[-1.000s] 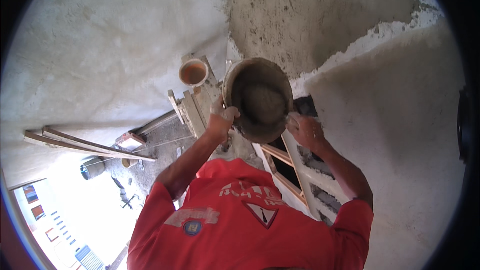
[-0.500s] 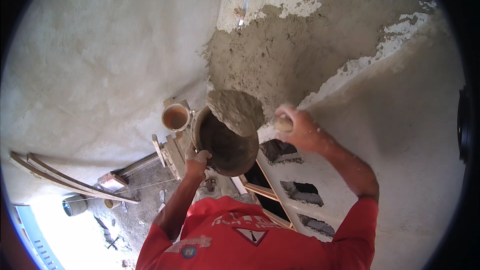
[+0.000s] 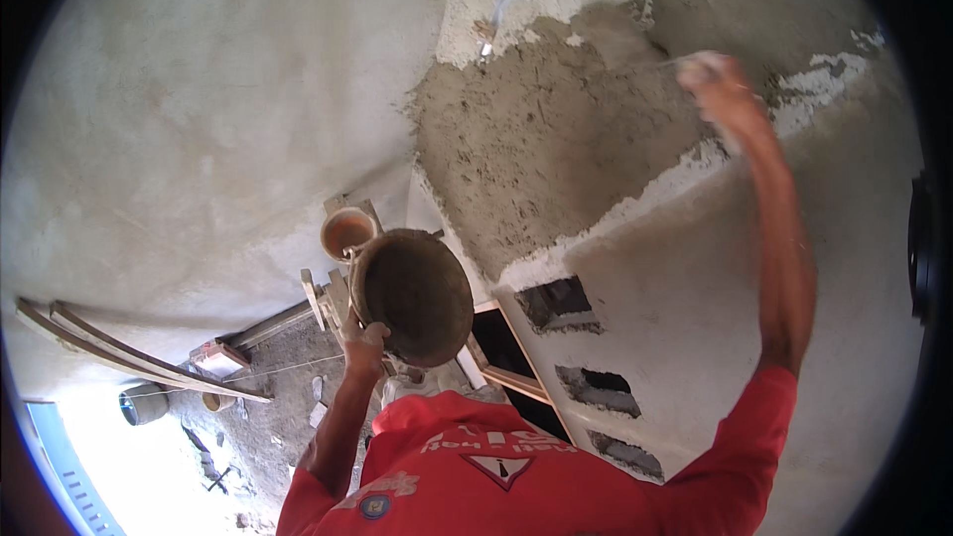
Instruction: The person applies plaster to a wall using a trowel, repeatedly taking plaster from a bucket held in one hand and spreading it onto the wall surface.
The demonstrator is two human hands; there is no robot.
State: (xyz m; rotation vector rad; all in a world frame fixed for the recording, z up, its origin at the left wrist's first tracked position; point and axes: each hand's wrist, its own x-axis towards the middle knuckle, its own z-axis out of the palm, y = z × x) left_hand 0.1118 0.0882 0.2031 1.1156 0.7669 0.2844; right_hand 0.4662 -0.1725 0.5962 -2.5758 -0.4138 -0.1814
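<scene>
My left hand [image 3: 365, 339] is closed on the lower left rim of a dark mortar bucket [image 3: 415, 298], tipped so that I see its inside, smeared with grey residue. Up at the right, my right hand [image 3: 717, 89] is closed round the handle of a trowel [image 3: 635, 48]. Its blade is smeared by motion and lies against or close to the wall's patch of wet grey mortar [image 3: 556, 129]. That patch has a rough, pitted surface and a ragged edge along the pale old plaster [image 3: 655, 201].
Beside the bucket stands a small pail [image 3: 347, 232] with a reddish inside, on wooden boards [image 3: 333, 293]. Several openings [image 3: 558, 304] pierce the right wall by a wooden frame [image 3: 521, 377]. Long curved planks [image 3: 139, 355] lean at left, and rubble lies on the floor below.
My right hand has swung up and right from beside the bucket to the wall. The mortar lump on the trowel is out of sight; more wall shows coated. The bucket sits slightly lower and further left.
</scene>
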